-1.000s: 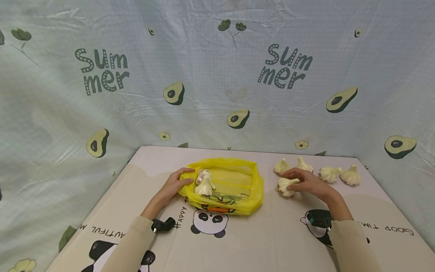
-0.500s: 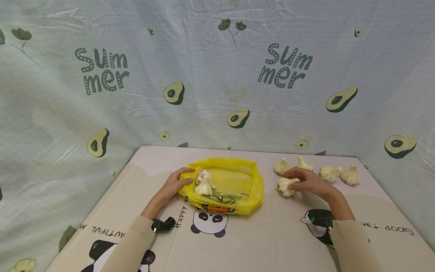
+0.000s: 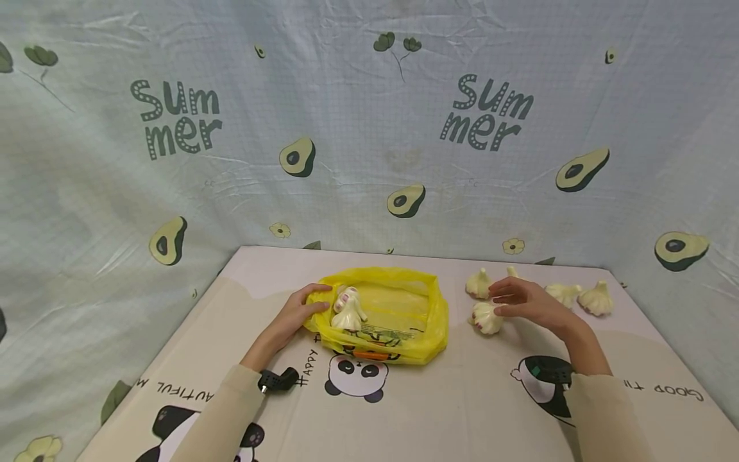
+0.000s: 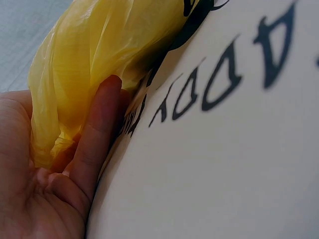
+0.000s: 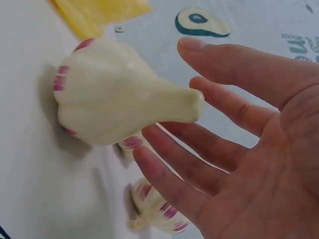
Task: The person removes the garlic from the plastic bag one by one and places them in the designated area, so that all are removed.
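A yellow plastic bag [image 3: 435, 324] lies with its mouth spread wide in the middle of the table. My left hand [image 3: 297, 312] grips its left side; in the left wrist view, the fingers [image 4: 97, 134] curl against the crumpled plastic. Inside the bag, two garlic bulbs [image 3: 348, 316] rest at the left end. To the right of the bag, another garlic bulb [image 5: 107, 94] with purple streaks sits on the table, its stem pointing toward my right hand [image 3: 534, 305]. That hand's fingers are spread and loosely bent around the stem end, with a gap showing between thumb and bulb.
Behind and beside my right hand stand several more garlic bulbs [image 3: 596, 299], one partly hidden by the hand. The table wears a cream cloth [image 3: 439, 410] with panda prints. A pale printed curtain [image 3: 346, 212] hangs along the back and sides.
My right hand has let go of the near garlic bulb and drawn back slightly to the right, its fingers opening. The bulb stays in place. My left hand keeps its hold on the bag.
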Demonstrator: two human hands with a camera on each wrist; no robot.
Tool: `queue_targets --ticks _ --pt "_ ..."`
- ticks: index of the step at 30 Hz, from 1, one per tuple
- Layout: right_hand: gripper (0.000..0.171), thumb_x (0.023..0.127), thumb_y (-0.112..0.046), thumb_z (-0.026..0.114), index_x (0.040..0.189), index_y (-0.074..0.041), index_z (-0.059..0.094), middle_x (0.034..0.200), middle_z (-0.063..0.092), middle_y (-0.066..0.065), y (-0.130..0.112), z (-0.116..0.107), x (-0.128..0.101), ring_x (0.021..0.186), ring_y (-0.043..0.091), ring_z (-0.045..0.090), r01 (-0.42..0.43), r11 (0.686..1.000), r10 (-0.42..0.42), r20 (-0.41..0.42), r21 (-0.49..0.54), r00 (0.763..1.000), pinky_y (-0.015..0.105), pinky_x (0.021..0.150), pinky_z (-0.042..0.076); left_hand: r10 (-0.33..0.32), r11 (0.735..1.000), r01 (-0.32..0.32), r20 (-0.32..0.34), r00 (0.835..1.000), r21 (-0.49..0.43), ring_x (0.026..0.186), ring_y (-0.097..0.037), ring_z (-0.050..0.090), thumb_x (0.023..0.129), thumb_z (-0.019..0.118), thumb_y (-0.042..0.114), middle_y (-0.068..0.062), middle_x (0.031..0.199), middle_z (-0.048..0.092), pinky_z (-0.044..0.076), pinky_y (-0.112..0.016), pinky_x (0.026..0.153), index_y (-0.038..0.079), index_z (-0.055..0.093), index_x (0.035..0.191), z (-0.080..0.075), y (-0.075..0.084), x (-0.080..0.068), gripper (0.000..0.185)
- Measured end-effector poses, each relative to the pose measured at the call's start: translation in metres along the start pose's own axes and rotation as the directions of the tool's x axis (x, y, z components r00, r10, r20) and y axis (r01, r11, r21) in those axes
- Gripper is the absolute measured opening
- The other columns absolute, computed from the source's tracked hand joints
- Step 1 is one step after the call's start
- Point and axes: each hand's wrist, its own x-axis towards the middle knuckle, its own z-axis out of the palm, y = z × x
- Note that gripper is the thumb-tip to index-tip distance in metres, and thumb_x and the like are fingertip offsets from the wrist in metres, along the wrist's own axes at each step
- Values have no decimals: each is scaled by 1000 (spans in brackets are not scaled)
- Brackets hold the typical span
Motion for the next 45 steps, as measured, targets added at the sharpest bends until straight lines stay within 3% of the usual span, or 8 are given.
queue_targets --ticks 3,11,17,28,36,45 --pt "51 98 -22 71 139 3 54 140 59 25 -6 -2 -2 134 47 54 14 1000 -15 -22 -16 1000 54 105 51 8 1000 -8 0 1000 -3 145 -34 42 101 62 21 -16 167 32 46 -28 108 8 52 147 0 0 0 49" --pt "51 98 -25 71 139 0 55 141 59 23 -24 -6 -3 134 44 54 30 999 -32 -68 -34 997 24 94 51 2 1000 -2 -1 1000 2 147 -34 39 101 63 21 -16 167 32 43 -34 113 8 52 147 -2 0 -1 48" --pt "47 99 -17 69 139 3 54 142 57 27 -45 -3 -1 134 48 53 90 996 -91 -62 -11 994 18 91 53 -17 1000 17 -14 1000 -5 142 -31 46 101 62 20 -13 166 34 47 -30 108 11 54 146 -2 0 -2 46" --pt "37 96 -18 73 130 -9 62 133 64 14 -81 21 11 128 38 61 197 980 -197 1 -8 980 19 96 53 -11 1000 11 -12 1000 4 143 -32 45 102 62 21 -13 167 33 47 -26 107 11 53 147 -3 -1 -1 48" --pt "39 95 -22 75 131 -12 63 134 64 11 -104 37 31 129 35 61 244 969 -241 66 -31 968 40 104 55 -21 1000 20 -14 1000 -12 142 -31 46 101 63 21 -13 166 34 48 -29 108 11 54 146 -2 -2 -1 47" --pt "40 95 -20 74 132 -9 62 137 62 13 -124 57 56 129 33 61 266 964 -261 151 -10 953 48 106 53 -10 1000 10 -9 1000 -13 139 -32 49 100 63 20 -14 166 34 50 -28 104 10 53 146 1 -2 0 48"
